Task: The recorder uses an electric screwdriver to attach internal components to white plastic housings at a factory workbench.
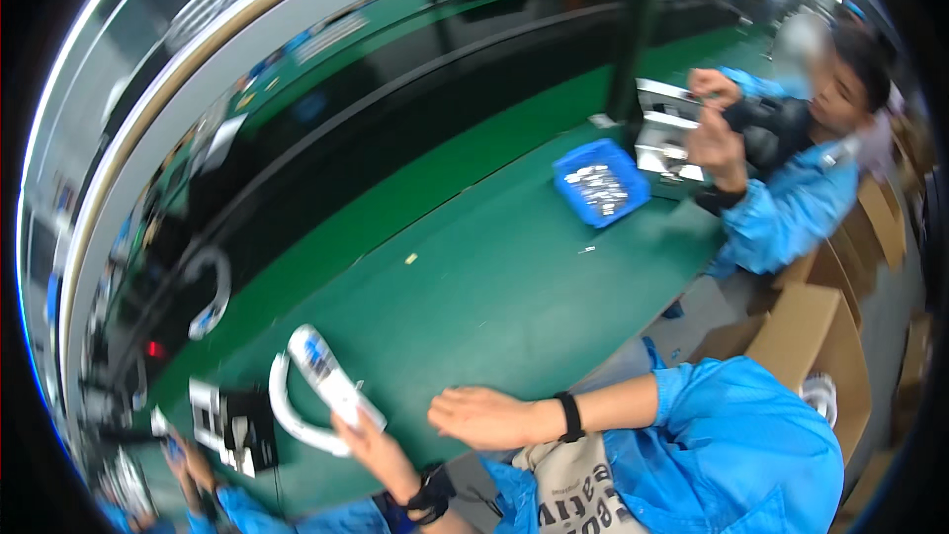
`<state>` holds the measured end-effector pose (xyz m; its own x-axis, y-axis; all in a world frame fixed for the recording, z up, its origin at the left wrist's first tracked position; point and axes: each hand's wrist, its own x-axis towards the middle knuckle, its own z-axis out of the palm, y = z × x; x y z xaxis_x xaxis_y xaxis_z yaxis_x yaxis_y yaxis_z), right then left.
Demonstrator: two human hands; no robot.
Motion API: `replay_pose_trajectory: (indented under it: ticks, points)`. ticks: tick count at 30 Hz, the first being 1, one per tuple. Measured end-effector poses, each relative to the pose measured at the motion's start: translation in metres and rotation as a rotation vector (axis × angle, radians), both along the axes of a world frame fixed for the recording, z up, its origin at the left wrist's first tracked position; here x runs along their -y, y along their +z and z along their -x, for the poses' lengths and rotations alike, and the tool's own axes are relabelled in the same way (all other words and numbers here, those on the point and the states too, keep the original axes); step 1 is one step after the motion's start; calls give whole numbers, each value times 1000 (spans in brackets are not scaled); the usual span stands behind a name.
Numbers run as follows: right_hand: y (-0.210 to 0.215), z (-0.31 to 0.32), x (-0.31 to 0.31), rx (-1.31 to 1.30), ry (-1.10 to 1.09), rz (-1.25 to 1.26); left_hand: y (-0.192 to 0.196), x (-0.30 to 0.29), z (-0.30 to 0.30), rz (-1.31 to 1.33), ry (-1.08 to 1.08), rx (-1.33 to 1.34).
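My left hand (374,450) is closed round the lower end of a white elongated device (321,361) with a rounded head and a bluish patch on it. Beside the device curves a white C-shaped band (285,405), its lower end close to my left fingers; whether the two are joined I cannot tell. To the right, above the near part of the green table (494,316), my right hand (481,417) has its fingers together and loosely curled, with nothing visible in them. Each of my wrists wears a black band.
A blue basket (601,183) of small silvery parts stands at the far right, near a metal fixture (667,138) and a co-worker in blue. Another person's hands (193,465) work at lower left by a black-and-white fixture (232,425). A conveyor (415,129) runs behind; cardboard boxes (806,326) stand right.
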<state>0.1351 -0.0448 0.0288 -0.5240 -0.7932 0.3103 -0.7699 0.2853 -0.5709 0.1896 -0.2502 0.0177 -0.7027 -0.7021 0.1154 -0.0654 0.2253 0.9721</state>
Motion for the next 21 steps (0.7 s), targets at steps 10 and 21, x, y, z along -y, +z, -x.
replay_pose_trajectory:
  ticks: [10, 21]
  points:
    - [-10, 18, -36, 350, 58, 295, 2, 77, -7, 435, 51, 21]
    - [-12, 18, -35, 370, 62, 315, 54, -14, -12, 668, 141, 96]
